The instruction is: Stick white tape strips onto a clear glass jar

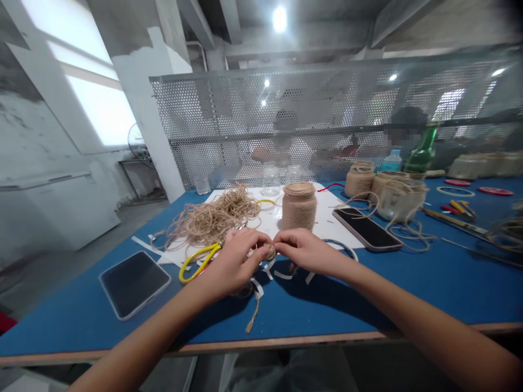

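My left hand (241,258) and my right hand (304,250) meet above the blue table, fingertips pinched close together. Between them is a small coil of jute twine (269,251), gripped by my left thumb and fingers; my right fingertips press at its edge. A loose twine end (252,318) lies on the table below my left hand. Just beyond my hands stands a jar wrapped in twine (299,209). Yellow-handled scissors (196,267) lie beside my left hand, partly hidden by it. White paper strips (283,275) are scattered beneath my hands.
A heap of loose twine (220,215) lies on white paper at left. One phone (134,283) is near the left edge, another phone (368,228) at right. Wrapped jars (359,178) and a green bottle (423,149) stand at right. People sit behind a perforated metal screen (237,114).
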### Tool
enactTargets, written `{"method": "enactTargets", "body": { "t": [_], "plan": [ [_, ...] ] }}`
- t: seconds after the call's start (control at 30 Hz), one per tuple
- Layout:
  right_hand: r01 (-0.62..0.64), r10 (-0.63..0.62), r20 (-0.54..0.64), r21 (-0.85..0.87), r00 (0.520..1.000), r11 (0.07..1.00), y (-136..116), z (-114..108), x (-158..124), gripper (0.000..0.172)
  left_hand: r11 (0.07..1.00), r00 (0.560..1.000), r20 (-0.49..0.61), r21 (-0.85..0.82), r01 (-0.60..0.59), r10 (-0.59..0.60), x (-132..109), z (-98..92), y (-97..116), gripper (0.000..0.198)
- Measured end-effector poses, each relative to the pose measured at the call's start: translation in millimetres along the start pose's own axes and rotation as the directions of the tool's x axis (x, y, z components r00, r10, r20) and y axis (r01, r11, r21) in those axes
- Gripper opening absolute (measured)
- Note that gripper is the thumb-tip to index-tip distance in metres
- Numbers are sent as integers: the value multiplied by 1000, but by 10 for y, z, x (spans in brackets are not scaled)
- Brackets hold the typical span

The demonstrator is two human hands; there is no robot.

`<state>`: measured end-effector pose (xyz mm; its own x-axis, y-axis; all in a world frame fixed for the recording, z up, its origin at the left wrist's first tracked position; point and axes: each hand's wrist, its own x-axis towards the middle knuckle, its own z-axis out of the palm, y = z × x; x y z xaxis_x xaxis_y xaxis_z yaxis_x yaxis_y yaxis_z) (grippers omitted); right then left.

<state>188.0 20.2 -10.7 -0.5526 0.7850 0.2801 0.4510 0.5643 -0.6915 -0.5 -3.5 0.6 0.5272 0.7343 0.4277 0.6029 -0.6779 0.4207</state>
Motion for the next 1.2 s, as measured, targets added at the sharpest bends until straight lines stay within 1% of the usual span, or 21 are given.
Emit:
{"method": "enactTargets", "body": {
  "t": [0.13,0.3,0.37,0.43,0.5,0.57,0.63,0.7,0.77,0.83,0.9,0.97,1.0,1.03,1.07,1.1,1.13,1.2],
  "plan": [
    [28,-33,-40,-118,999,993,-10,20,-13,23,971,997,31,226,-78,73,-6,52,-29,21],
    [52,-85,-105,-286,991,957,-28,36,-35,26,851,989,22,507,-136,144,-3,117,-66,27],
    [67,-118,-125,-357,985,932,-49,54,-54,26,816,988,1,564,-127,153,1,127,-83,27],
    [93,-155,-131,-384,979,918,-76,75,-75,26,820,989,-60,567,-80,137,4,124,-98,26],
    [112,-166,-128,-351,978,930,-102,96,-89,25,860,985,-141,510,-17,103,6,110,-105,25],
    [119,-148,-107,-242,983,963,-123,116,-94,24,926,975,-213,377,28,57,8,92,-100,25],
    [94,-98,-47,-68,994,993,-134,133,-90,24,985,967,-254,166,48,-5,11,74,-83,26],
    [24,-31,60,121,998,992,-136,140,-83,25,995,969,-235,-79,65,-82,19,57,-61,26],
    [-53,13,161,250,987,967,-129,131,-73,26,951,970,-180,-292,105,-162,28,48,-45,26],
    [-89,27,200,305,979,948,-114,111,-60,27,869,964,-121,-470,155,-238,34,54,-43,26],
    [-92,29,191,329,981,940,-95,89,-45,27,748,957,-58,-638,182,-283,34,74,-53,27],
    [-84,24,175,344,984,935,-77,76,-32,26,602,961,22,-775,191,-277,30,91,-65,25],
    [-78,18,173,349,985,934,-69,72,-27,26,545,964,64,-814,199,-257,27,91,-68,24],
    [-77,15,177,350,984,933,-62,69,-23,25,516,967,97,-831,208,-234,24,83,-69,23],
    [-80,16,182,350,983,933,-53,67,-19,24,525,970,120,-823,216,-212,21,66,-65,23],
    [-87,21,190,348,982,933,-41,66,-16,23,571,972,138,-790,223,-189,18,43,-58,23],
    [-96,29,194,348,981,933,-26,65,-13,22,644,975,145,-732,221,-169,16,17,-47,23],
    [-114,50,191,341,980,933,15,63,-5,22,809,982,141,-557,185,-127,13,-29,-17,24]
  ]
}}
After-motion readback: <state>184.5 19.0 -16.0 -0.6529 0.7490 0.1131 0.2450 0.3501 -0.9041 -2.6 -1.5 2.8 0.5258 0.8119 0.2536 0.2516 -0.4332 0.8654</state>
